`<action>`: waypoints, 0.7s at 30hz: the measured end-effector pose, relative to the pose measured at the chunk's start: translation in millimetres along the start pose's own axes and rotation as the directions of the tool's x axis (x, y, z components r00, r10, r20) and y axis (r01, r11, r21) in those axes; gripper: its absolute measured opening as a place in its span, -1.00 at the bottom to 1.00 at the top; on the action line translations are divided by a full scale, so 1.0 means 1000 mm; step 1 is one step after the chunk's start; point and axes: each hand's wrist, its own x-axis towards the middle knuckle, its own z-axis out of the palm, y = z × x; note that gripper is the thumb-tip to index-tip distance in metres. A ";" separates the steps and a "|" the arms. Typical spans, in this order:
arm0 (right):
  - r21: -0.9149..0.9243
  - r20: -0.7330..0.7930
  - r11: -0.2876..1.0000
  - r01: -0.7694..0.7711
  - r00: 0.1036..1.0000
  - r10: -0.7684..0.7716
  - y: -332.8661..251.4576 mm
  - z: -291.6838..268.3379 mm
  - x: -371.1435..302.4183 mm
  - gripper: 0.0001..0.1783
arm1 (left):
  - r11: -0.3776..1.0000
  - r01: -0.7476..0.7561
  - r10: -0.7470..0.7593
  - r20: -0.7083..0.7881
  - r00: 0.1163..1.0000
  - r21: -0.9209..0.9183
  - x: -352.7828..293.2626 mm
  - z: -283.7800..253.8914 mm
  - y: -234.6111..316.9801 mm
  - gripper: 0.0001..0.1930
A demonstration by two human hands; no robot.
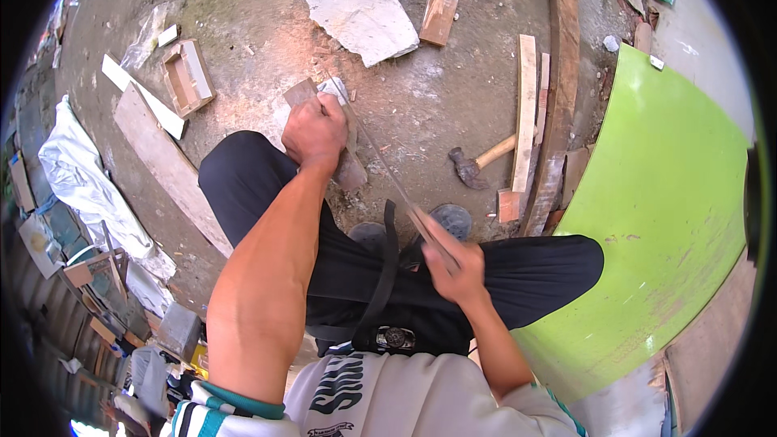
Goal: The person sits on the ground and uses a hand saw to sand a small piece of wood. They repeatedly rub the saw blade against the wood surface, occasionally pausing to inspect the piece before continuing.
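Observation:
My left hand (316, 131) is closed on a short wooden piece (300, 92), pressing it down over a wooden block (351, 168) on the ground. My right hand (456, 265), a little blurred, grips the handle of a handsaw. The saw's thin blade (382, 158), seen nearly edge-on, runs up and left from that fist and passes close by the fingers of my left hand. Whether its teeth touch the wood is hard to see. Pale reddish sawdust (283, 44) lies on the ground beyond my left hand.
Right of the saw lies a hammer (473, 163) beside long wooden strips (524, 113) and a brown plank (558, 73). A bright green curved panel (655, 218) fills the right side. Ahead is a flat pale stone (360, 14); at left, a small wooden box (188, 77) and boards (166, 150).

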 end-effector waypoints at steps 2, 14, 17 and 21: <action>0.030 -0.035 0.998 0.050 0.998 -0.049 0.000 -0.007 -0.010 -0.50 | 0.999 -0.022 0.021 -0.018 1.000 -0.024 0.001 0.001 0.001 -0.59; -0.005 -0.043 0.996 0.084 0.996 -0.084 0.005 -0.008 -0.003 -0.51 | 0.998 -0.017 0.017 -0.005 1.000 -0.054 -0.001 0.004 -0.001 -0.55; -0.031 0.017 0.998 0.046 0.999 -0.046 0.011 0.014 0.050 -0.53 | 0.998 -0.016 0.017 0.012 1.000 -0.067 0.000 0.003 -0.002 -0.55; 0.011 -0.077 0.997 0.071 0.995 -0.070 0.017 0.038 0.099 -0.54 | 0.999 0.045 -0.044 0.057 0.997 -0.027 -0.001 0.006 0.015 -0.56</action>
